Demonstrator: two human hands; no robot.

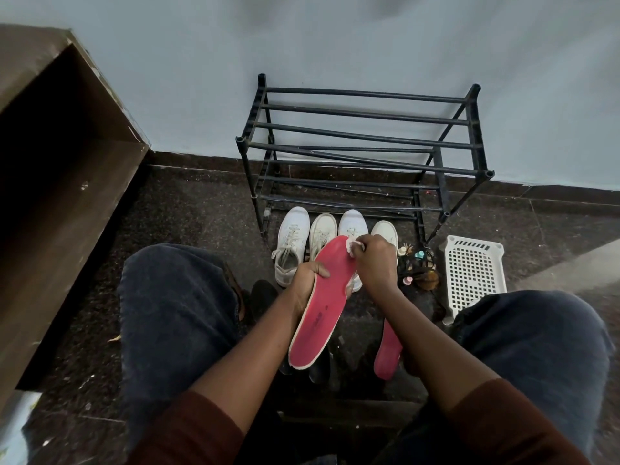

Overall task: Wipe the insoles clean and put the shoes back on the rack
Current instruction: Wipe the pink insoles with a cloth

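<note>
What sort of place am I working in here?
Most likely a home entryway or hallway corner: a black tubular shoe rack stands against a pale painted wall, four white sneakers sit in a row on the dark speckled floor, and a brown wooden cabinet stands at the left.

Red insole, white cloth, 4 white sneakers, black rack, white grid-patterned basket, speckled dark floor.

Home entryway: shoe rack, sneakers
</note>
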